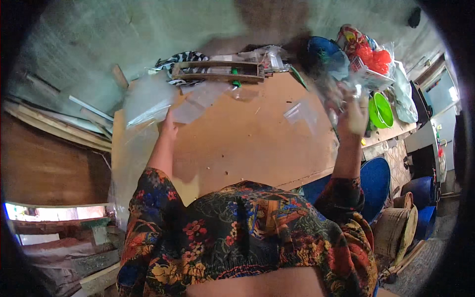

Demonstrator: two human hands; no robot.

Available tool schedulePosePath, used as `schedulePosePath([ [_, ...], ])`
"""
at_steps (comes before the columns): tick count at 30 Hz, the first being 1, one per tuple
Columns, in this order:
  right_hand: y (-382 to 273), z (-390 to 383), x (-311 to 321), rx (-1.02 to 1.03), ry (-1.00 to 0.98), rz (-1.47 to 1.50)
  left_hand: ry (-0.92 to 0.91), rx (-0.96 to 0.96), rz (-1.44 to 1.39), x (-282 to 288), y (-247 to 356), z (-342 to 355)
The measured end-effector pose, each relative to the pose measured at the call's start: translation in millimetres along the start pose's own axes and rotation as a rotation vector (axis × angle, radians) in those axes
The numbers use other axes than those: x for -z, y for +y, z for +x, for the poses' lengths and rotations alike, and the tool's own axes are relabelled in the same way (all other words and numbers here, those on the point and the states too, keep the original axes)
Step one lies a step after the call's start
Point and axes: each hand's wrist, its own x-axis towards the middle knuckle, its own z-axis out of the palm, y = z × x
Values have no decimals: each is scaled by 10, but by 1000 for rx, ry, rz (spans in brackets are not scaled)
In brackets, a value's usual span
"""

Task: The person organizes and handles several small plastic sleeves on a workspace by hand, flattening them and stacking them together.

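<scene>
Left arm reaches forward; left hand point(169, 127) has at least one finger extended, at the lower right edge of clear plastic bags point(152, 113) (grip or mere contact: cannot tell). Right arm extends forward and rightward; right hand point(354, 115) is blurred, its opening and hold unreadable, beside a green basin point(381, 110). Tan tabletop point(242, 143); wooden frame point(215, 77) near its far edge; grey-green wall point(158, 29) beyond.

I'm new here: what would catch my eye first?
Probably the lime-green round plastic container at right, and the bright red plastic bag above it in the picture. Next, the dark floral-patterned fabric top across the bottom. Left of centre, the bare left hand is at clear, thin plastic sheets.
</scene>
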Motion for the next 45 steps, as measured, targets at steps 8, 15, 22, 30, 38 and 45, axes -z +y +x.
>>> schedulePosePath([
  [8,268,-482,-421,-606,-479,396,-1208,-771,50,-1139,623,-2349],
  [15,571,-300,-195,-404,-145,422,-1166,-303,311,-932,426,-2218],
  [22,886,-668,-29,65,218,-522,-700,-456,671,-891,454,-2304],
  [30,1015,-1073,-221,626,-950,-956,-802,-550,831,-885,199,-2336],
  [38,1111,-1225,74,767,-1144,-999,-815,-215,621,-623,153,-1874],
  [45,1335,-1567,358,552,-1278,-1110,-483,-848,1254,-660,169,-1336],
])
